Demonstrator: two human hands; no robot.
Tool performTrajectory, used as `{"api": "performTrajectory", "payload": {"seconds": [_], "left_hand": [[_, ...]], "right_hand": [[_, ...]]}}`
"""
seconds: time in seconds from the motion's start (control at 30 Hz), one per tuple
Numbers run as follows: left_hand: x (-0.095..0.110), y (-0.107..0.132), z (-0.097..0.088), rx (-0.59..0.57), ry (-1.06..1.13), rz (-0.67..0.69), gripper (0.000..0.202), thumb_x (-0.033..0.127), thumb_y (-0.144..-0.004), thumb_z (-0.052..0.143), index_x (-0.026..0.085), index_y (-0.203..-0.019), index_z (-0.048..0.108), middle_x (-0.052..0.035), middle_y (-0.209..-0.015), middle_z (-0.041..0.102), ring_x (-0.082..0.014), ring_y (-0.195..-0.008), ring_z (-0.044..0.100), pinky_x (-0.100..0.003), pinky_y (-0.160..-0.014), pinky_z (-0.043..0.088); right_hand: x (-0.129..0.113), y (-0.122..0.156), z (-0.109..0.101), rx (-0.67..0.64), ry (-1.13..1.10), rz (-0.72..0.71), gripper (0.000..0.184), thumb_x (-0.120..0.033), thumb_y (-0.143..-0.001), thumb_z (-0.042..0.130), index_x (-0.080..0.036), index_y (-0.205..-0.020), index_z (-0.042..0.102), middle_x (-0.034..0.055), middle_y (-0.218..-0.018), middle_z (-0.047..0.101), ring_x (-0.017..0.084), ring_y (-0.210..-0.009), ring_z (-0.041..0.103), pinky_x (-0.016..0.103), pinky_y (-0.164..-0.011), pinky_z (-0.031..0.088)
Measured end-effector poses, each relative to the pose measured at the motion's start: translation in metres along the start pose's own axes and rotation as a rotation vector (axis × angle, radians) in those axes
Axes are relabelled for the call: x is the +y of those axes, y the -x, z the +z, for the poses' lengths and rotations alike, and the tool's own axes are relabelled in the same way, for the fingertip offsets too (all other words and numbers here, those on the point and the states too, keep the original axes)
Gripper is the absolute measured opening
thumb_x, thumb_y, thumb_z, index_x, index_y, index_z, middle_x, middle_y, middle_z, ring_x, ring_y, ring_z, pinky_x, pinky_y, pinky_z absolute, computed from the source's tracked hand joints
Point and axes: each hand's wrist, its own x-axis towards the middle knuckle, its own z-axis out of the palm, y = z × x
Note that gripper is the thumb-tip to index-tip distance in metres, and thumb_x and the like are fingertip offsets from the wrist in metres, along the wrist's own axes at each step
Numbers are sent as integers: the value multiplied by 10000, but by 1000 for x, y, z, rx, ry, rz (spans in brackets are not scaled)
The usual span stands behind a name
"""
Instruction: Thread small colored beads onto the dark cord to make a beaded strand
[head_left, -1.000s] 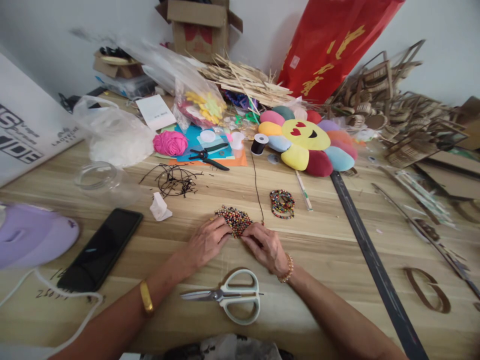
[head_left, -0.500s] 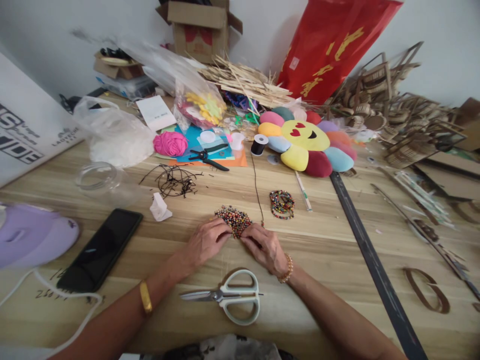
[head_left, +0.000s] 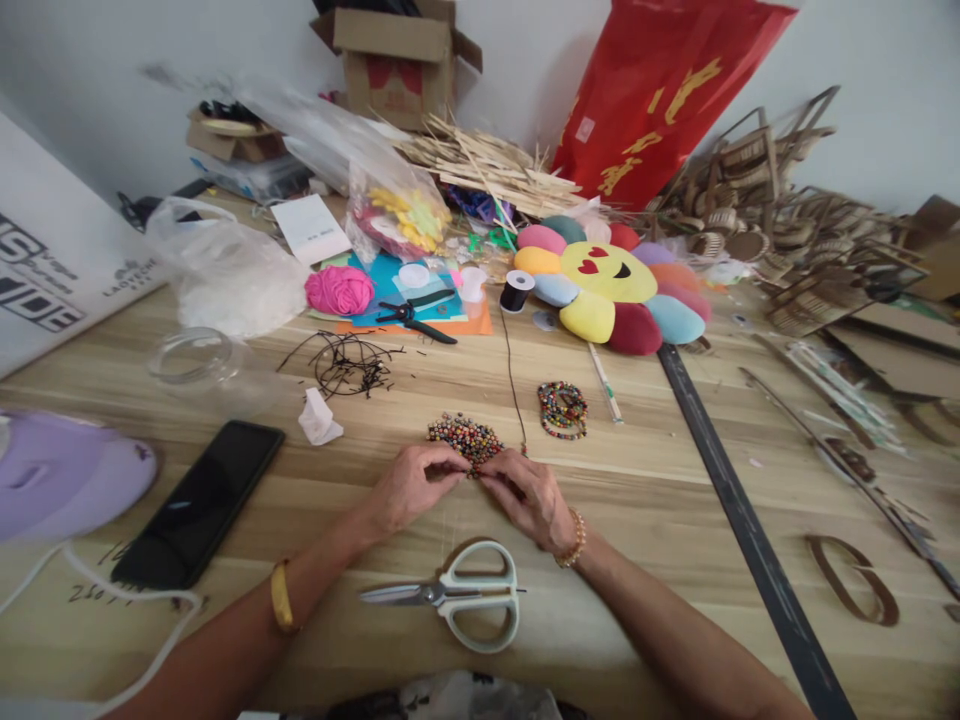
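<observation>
A small heap of multicoloured beads point(head_left: 463, 434) lies on the wooden table in front of my hands. At its near edge, my left hand point(head_left: 421, 484) has thumb and forefinger pinched together on a bead. Close beside it, my right hand point(head_left: 529, 496) is closed in a pinch on a thin black cord point(head_left: 511, 370); the fingers hide the cord's end. That cord runs back to a black spool point(head_left: 517, 290). A coil of strung beads point(head_left: 563, 410) rests just right of the heap. White-handled scissors point(head_left: 457, 594) lie below my hands.
To the left are a black phone point(head_left: 201, 503), a clear jar point(head_left: 202, 362), black cord scraps point(head_left: 346, 362) and a crumpled tissue point(head_left: 319, 418). Farther back sit pliers point(head_left: 416, 316), pink yarn point(head_left: 340, 289) and a flower cushion point(head_left: 609, 272). A dark strip point(head_left: 739, 510) crosses the right side.
My left hand has shifted slightly, its thumb and forefinger now stretched further toward the right fingertips at the heap's near edge. My right hand stays nearly still.
</observation>
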Motion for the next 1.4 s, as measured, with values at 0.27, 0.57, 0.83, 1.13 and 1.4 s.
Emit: {"api": "performTrajectory", "payload": {"seconds": [0.27,0.57,0.83,1.13,1.4], "left_hand": [[-1,0,0,-40,20,-46,114,105,-737,612,149,-771,711,-41,-782,740,-158,-730,668,-239,-701,505],[2,1,0,-68,72,-115,84,134,-716,632,143,-749,709,-35,-740,733,-147,-666,652,-228,-639,508],[1,1,1,-90,116,-160,61,146,-713,643,126,-739,695,-41,-718,719,-143,-653,640,-223,-626,504],[3,1,0,-105,139,-160,53,153,-703,644,124,-722,684,-36,-700,706,-140,-653,626,-222,-627,498],[3,1,0,-104,144,-165,38,159,-703,655,131,-710,678,-25,-688,697,-136,-645,618,-226,-632,491]], "right_hand": [[-3,-2,-3,-22,-11,-37,125,-189,-941,484,-178,-940,608,72,-858,643,156,-776,604,264,-690,508],[-3,-2,-2,-50,-29,-28,134,-189,-939,481,-174,-912,611,69,-845,637,156,-769,598,265,-684,499],[-3,-2,-2,-51,-13,-35,119,-182,-929,495,-172,-901,610,63,-829,633,152,-744,590,262,-669,488],[-3,-2,-2,-49,7,-47,108,-182,-922,507,-171,-878,605,57,-812,633,148,-725,581,259,-656,480],[-5,-3,-2,-59,21,-49,122,-188,-929,491,-179,-877,601,61,-813,632,154,-722,584,263,-647,482]]}}
